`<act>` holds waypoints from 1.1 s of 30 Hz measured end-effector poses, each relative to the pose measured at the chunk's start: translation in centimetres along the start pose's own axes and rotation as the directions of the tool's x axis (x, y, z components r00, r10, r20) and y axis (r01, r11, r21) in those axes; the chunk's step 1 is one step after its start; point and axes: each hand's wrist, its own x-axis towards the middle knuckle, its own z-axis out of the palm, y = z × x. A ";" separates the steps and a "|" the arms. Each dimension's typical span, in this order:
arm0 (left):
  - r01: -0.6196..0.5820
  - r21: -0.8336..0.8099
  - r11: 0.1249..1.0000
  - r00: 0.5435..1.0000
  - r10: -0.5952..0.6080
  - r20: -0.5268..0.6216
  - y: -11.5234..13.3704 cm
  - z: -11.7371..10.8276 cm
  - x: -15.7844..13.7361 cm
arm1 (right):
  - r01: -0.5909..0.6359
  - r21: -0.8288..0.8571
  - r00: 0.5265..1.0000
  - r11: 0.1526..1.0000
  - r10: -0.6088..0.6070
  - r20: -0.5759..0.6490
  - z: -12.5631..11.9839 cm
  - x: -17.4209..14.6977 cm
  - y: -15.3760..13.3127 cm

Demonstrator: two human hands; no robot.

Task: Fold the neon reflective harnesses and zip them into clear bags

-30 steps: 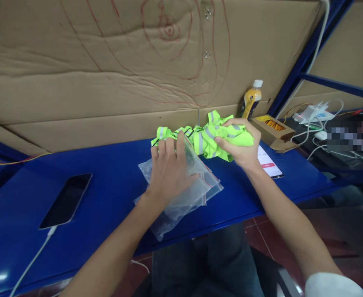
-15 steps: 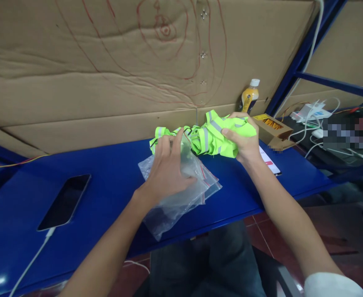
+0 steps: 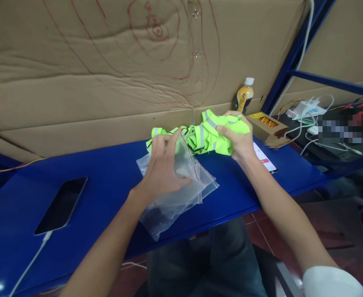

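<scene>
My right hand (image 3: 241, 136) is closed around one end of a crumpled fluorescent yellow-green reflective vest (image 3: 210, 134) with grey strips and black edging. The bundle stretches left along the back of the blue table, partly behind my left fingers. My left hand (image 3: 164, 167) lies over several clear zip-lock bags (image 3: 187, 194), its thumb spread wide from the other fingers. The top bag's red-lined mouth slants up to my left index fingertip, close to the vest. Whether any left fingertips are inside that bag cannot be made out.
A dark phone (image 3: 62, 204) on a white charging cable lies at left on the blue table (image 3: 103, 198). Behind my right hand are a yellow-labelled bottle (image 3: 244, 97), an open cardboard box (image 3: 269, 126) and another phone (image 3: 266, 159). A cardboard panel (image 3: 91, 99) stands at the back.
The whole view has shifted slightly, so everything sits a little further left. Both hands keep nearly the same pose, and the right hand still grips the vest.
</scene>
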 end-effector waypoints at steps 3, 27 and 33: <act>0.012 -0.030 0.999 1.000 -0.012 0.002 0.0 -0.2 0.0 | 0.038 -0.057 0.999 0.998 -0.038 0.001 -0.2 0.1 0.4; -0.067 0.315 0.947 0.994 0.090 -0.060 -0.5 3.1 -1.0 | 0.057 -0.244 0.994 0.968 -0.033 0.101 4.4 -6.5 1.1; -0.052 0.279 0.959 0.989 0.089 -0.121 -0.4 2.3 -0.7 | -0.093 -0.085 0.993 0.992 0.099 0.069 4.4 -6.6 1.4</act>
